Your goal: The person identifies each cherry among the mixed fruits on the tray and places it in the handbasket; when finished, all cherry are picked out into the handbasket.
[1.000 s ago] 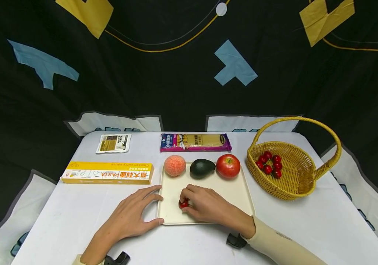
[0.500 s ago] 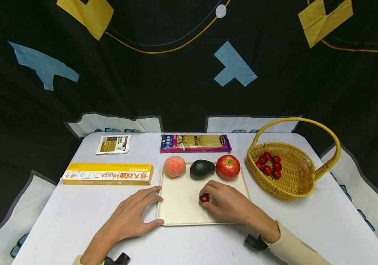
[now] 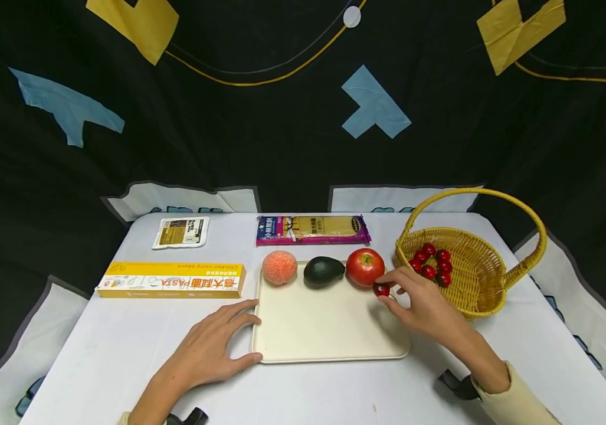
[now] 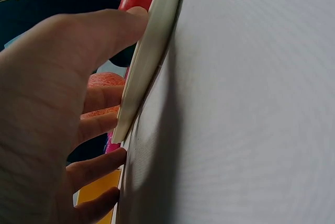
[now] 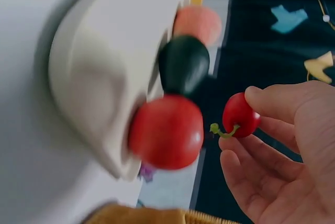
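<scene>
A red cherry [image 5: 241, 115] with a green stem is pinched between the thumb and fingers of my right hand [image 3: 427, 304], in the air over the tray's right side, near the red apple [image 3: 365, 267]. Fingertips and thumb of my left hand [image 3: 212, 342] touch the left edge of the cream tray [image 3: 329, 330]; its fingers are spread and hold nothing. Along the tray's far edge, left of the apple, lie a dark green avocado [image 3: 324, 271] and a pinkish peach [image 3: 279, 267]. To the right stands a yellow wicker basket [image 3: 475, 295] with several cherries [image 3: 429, 271] inside.
The basket's tall handle [image 3: 526, 206] arches above it. Behind the tray lies a purple pasta packet [image 3: 313, 229]. A yellow and white pasta box [image 3: 172, 280] and a small white sachet [image 3: 181, 232] are at the left. A black curtain [image 3: 260, 136] hangs behind the table.
My right hand has carried the cherry up off the tray and to the right, from the tray's middle to beside the apple. My left hand has stayed at the tray's left edge.
</scene>
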`<action>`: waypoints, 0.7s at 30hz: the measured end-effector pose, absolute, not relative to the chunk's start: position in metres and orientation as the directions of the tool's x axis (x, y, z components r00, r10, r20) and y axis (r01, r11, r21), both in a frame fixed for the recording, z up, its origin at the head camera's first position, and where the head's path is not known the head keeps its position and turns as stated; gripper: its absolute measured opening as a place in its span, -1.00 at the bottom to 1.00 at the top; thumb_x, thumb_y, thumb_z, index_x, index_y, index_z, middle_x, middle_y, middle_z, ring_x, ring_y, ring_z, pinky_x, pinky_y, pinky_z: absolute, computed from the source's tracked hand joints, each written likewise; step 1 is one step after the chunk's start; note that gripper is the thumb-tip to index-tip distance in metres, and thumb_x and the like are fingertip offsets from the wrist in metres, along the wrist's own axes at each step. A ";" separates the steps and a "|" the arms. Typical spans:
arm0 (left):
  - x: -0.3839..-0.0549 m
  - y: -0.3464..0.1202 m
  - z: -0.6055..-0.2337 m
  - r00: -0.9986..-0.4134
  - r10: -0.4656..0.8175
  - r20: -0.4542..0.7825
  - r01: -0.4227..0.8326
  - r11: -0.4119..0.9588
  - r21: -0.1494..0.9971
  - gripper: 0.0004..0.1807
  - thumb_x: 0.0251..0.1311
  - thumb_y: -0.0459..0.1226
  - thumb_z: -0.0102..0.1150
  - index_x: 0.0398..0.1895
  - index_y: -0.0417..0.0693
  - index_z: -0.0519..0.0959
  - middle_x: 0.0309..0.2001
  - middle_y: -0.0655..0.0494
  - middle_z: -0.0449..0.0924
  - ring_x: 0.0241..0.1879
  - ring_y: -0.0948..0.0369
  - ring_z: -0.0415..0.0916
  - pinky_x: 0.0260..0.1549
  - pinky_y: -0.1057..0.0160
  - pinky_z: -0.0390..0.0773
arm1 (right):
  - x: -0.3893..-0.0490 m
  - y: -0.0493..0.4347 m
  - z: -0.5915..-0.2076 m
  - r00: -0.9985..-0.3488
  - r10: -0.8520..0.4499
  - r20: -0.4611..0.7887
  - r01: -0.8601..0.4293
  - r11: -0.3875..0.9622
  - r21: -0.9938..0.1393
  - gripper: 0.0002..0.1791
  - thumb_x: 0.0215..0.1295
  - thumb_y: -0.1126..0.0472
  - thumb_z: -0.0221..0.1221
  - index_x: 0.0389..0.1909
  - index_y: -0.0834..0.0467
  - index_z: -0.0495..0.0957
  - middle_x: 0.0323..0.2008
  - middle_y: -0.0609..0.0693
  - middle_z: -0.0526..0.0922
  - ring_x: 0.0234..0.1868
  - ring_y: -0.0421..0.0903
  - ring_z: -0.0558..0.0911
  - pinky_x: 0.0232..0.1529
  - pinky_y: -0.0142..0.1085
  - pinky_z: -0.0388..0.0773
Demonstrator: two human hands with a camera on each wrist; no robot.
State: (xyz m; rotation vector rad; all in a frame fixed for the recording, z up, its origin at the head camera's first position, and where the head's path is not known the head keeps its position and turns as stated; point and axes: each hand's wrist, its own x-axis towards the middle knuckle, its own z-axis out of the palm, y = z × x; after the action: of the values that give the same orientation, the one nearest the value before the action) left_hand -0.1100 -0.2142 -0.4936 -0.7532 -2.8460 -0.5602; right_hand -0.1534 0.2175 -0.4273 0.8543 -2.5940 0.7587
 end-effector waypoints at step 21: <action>-0.109 -0.214 -0.493 -0.872 0.434 0.225 0.488 0.803 0.341 -0.44 0.11 0.30 0.50 0.12 0.37 0.66 0.54 0.32 0.42 0.49 0.10 0.43 0.27 -0.15 0.55 | -0.162 0.287 -0.422 -0.835 -0.254 0.488 -0.447 0.829 -0.335 -0.60 0.16 0.38 0.55 0.04 0.20 0.73 -0.11 0.11 0.73 -0.28 0.00 0.68 -0.35 -0.13 0.68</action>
State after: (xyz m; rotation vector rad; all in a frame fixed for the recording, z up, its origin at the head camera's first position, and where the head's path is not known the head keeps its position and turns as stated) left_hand -0.1085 -0.2136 -0.4933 -0.7333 -2.8536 -0.5953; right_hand -0.1619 0.2868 -0.4218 0.5214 -2.5811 0.6187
